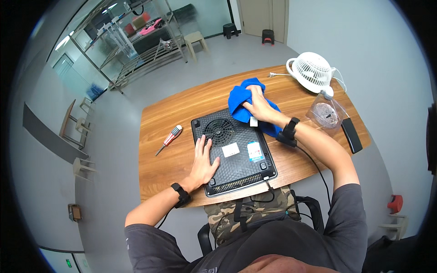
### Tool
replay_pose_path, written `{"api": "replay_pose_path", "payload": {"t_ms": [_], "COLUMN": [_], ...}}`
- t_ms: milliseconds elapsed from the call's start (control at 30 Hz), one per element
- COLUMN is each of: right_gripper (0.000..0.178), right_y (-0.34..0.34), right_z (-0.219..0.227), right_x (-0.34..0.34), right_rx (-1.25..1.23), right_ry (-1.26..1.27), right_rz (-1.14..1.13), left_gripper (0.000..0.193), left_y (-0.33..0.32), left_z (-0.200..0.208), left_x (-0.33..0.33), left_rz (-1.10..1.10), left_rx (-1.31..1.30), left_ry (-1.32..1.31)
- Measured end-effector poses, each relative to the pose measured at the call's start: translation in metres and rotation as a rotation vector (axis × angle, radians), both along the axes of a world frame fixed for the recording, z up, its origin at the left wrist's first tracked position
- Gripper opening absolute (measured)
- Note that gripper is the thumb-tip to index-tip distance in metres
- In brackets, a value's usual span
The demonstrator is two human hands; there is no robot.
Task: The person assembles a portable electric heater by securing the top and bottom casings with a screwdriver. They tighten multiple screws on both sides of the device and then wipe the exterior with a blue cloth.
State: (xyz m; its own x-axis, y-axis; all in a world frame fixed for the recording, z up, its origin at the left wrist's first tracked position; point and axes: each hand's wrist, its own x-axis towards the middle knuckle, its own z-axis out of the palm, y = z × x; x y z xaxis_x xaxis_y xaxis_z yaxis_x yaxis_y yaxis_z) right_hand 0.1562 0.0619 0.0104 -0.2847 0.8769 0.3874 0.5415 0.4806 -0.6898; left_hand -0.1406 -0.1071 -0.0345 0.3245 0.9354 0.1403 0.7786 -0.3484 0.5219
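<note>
Tabletop: left fingers (201, 146) splayed on cooker (234, 152), right clutch cloth (246, 102).

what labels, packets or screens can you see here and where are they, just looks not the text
White label: rectangular, middle of the black appliance's underside.
Blue and white label: rectangular, just right of the white one.
Small white tag: under the right hand, by the blue cloth.
Clear packet: brownish contents, below the white fan.

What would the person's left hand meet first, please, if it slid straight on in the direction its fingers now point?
The left hand lies flat on the upturned black appliance, fingers pointing away from the body. Straight on, it would probably first reach the round fan grille just past the fingertips.
</note>
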Motion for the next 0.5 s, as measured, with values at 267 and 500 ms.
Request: {"api": "replay_pose_path", "payload": {"t_ms": [267,500], "right_gripper": [0.061,0.055], "right_y": [0.024,0.021], "right_z": [-0.059,-0.055], "right_x": [-0.021,-0.031], "right_rx": [-0.008,0.037], "right_ry": [-0.139,-0.275], "right_rz": [0.011,0.018], "left_gripper": [0.076,0.077], "left_y": [0.001,-0.002], "left_z": [0.004,0.001], "left_x": [0.005,0.001], "left_rz": [0.002,0.018], "left_rx": [-0.032,-0.023], "left_ry": [-0.016,-0.022]}}
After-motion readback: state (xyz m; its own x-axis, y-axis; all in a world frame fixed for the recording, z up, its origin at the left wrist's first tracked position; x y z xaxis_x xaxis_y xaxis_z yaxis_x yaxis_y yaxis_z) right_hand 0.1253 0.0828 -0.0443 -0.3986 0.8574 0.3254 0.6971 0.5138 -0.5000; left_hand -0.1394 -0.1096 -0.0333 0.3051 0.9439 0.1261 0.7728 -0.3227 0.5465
